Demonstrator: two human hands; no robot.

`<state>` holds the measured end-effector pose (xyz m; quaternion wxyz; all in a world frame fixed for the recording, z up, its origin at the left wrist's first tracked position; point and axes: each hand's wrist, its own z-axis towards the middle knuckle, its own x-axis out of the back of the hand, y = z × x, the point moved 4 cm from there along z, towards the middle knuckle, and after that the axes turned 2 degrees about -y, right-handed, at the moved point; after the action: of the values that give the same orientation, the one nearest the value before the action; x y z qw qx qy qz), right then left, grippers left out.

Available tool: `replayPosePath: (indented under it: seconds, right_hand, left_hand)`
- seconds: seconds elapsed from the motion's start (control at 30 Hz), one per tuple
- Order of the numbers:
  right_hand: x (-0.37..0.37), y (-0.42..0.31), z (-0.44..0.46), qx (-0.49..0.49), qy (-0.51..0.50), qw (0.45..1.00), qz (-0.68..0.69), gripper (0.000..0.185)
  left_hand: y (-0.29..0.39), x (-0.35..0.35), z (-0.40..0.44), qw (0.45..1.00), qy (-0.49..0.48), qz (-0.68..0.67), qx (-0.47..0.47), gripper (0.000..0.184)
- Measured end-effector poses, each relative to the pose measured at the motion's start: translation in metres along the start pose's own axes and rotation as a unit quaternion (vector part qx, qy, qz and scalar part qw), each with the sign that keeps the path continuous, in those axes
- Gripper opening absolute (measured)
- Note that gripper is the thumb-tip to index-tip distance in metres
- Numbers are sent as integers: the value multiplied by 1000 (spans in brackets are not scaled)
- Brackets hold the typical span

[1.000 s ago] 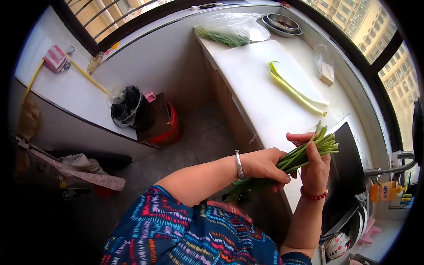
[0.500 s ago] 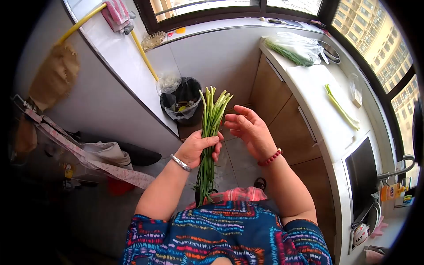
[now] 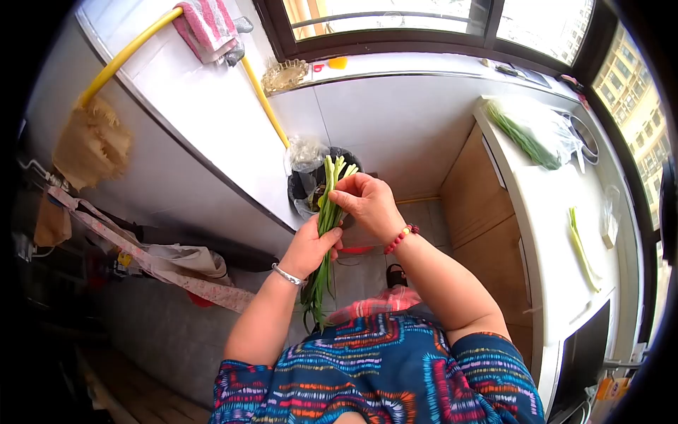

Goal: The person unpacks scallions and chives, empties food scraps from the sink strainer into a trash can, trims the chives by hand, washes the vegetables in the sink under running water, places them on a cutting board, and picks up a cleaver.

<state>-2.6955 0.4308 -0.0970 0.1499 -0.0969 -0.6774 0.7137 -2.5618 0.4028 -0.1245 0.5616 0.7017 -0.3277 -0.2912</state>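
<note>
**Kitchen surfaces, three entries**

1. Countertop, pale. Bears: plastic bag of long greens, far end; metal bowl, beside it, partly hidden; small clear bag, near the wall side; white board, with one pale-green stalk lying lengthwise.
2. Window ledge, white. Bears: glass dish; yellow item; small red item.
3. Floor, grey tile. Bears: dark sandal, worn.

A pink-and-white towel hangs on a yellow pipe, far left; ragged brown material hangs nearer; a scalloped dish rests on the far sill
</note>
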Motion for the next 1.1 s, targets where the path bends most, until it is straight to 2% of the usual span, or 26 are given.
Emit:
replayPosePath:
  seconds: [0.1, 0.23, 0.27, 0.4, 0.53, 0.6, 0.63, 0.7, 0.97, 1.03, 1.1]
  right_hand:
    - [18, 10, 42, -51, -65, 993, 85, 14]
    - [36, 19, 87, -75, -154, 974, 145, 13]
    - [39, 18, 96, -72, -158, 974, 144, 12]
    - [39, 27, 125, -71, -193, 972, 112, 12]
    - [38, 29, 144, -79, -200, 964, 154, 12]
    - [40, 32, 153, -136, -213, 935, 249, 10]
    - [42, 33, 157, -137, -212, 935, 249, 10]
    - [41, 39, 163, -188, -225, 883, 367, 8]
    - [44, 41, 189, -157, -216, 824, 500, 6]
    - [45, 42, 196, -155, -215, 822, 504, 6]
    - [44, 43, 201, -138, -219, 861, 437, 7]
  left_hand:
    - [10, 2, 29, 999, 43, 30, 8, 15]
    - [21, 4, 59, 996, 71, -50, 32, 22]
    - [24, 5, 63, 992, 83, -92, 36, 23]
    - [28, 19, 79, 980, 149, -122, 57, 25]
    - [34, 30, 96, 977, 176, -108, 51, 26]
    - [32, 38, 103, 972, 203, -101, 53, 25]
    - [32, 42, 107, 972, 203, -101, 55, 25]
    - [32, 53, 112, 973, 203, -94, 57, 26]
    - [20, 87, 114, 963, 240, -94, 74, 27]
    - [14, 96, 111, 953, 272, -98, 87, 25]
    - [10, 101, 109, 951, 280, -103, 87, 25]
